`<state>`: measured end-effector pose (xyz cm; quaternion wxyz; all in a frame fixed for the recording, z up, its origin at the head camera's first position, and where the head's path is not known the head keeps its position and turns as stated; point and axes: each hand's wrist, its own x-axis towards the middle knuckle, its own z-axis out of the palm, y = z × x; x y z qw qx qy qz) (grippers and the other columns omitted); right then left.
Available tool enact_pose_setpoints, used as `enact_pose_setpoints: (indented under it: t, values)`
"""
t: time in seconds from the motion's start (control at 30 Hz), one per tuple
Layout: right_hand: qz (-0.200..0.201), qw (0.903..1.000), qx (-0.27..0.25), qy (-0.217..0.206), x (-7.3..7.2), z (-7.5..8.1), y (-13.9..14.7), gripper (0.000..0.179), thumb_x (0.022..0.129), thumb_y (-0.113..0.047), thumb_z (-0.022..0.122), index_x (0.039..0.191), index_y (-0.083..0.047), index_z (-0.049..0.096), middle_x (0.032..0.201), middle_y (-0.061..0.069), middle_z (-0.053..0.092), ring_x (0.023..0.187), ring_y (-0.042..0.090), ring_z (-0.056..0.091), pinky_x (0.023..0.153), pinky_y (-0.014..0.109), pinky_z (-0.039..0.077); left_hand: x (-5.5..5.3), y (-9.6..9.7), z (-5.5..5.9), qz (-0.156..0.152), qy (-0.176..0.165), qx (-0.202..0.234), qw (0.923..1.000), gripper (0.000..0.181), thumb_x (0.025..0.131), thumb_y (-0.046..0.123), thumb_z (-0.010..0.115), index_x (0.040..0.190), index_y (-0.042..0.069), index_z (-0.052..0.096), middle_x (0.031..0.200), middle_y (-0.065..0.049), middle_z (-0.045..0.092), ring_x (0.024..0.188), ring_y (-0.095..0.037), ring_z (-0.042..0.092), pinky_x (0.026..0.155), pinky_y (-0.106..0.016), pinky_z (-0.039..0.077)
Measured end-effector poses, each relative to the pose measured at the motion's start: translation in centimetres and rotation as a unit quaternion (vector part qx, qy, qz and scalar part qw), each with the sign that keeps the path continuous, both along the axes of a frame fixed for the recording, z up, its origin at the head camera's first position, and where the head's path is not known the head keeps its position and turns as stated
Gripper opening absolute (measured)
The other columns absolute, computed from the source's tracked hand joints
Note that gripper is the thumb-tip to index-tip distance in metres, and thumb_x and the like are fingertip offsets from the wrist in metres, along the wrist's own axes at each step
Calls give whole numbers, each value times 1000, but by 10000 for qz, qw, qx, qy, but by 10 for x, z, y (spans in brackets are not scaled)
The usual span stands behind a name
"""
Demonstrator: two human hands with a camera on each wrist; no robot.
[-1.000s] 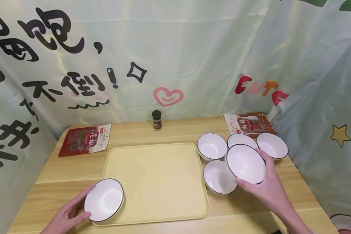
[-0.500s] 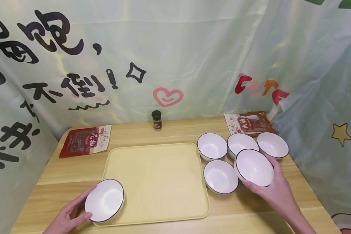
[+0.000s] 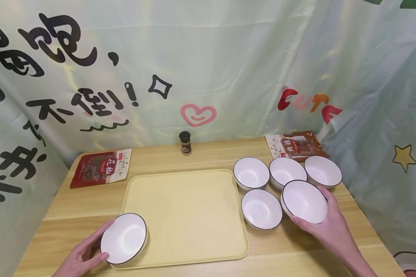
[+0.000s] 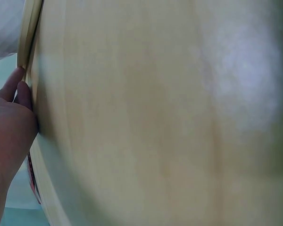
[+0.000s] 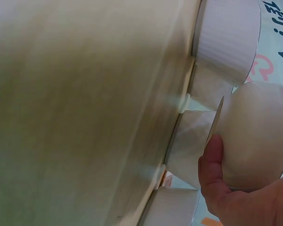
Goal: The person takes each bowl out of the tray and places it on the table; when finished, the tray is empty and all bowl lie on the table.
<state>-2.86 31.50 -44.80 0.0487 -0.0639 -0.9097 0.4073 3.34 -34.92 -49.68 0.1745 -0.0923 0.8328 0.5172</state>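
Note:
In the head view my left hand [image 3: 81, 254] holds a white bowl [image 3: 124, 238] with a dark rim, thumb and fingers on its left side. That bowl is over the front left corner of the pale yellow tray [image 3: 190, 215]. My right hand [image 3: 332, 221] grips a second white bowl [image 3: 305, 202] by its right side, tilted and lifted off the table. The right wrist view shows its outer wall [image 5: 257, 136] with the thumb against it. In the left wrist view my left hand [image 4: 12, 122] is only partly seen at the edge.
Several matching bowls [image 3: 261, 209] stand right of the tray, close beside the held one. At the back are a black-capped spice jar [image 3: 185, 143], a red spice packet [image 3: 100, 167] at left and a brown packet [image 3: 298, 146] at right. A printed curtain [image 3: 228, 69] hangs behind.
My right hand has moved right and slightly toward the front with its bowl, uncovering more of the bowls behind. The left hand and its bowl stay nearly still.

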Motion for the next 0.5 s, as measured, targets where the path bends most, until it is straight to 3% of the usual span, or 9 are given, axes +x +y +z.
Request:
enact_pose_setpoints:
  t: [0.17, 0.5]
  values:
    - [-1, 9998, 143, -120, 3, -4, 4, 128, 79, -29, 100, 169, 3, 16, 152, 40, 40, 125, 56, 50, 92, 65, 45, 0, -1, -1, 22, -8, 22, 10000, 79, 106, 26, 75, 173, 15, 34, 176, -4, 30, 124, 35, 29, 113, -24, 36]
    - [85, 9990, 294, -340, 6, -12, 9, 127, 79, -35, 100, 168, 4, 18, 149, 40, 44, 123, 56, 51, 90, 58, 44, 1, 1, 1, 21, -3, 94, 10000, 77, 107, 26, 74, 173, 19, 35, 178, -1, 29, 126, 35, 28, 112, -18, 34]
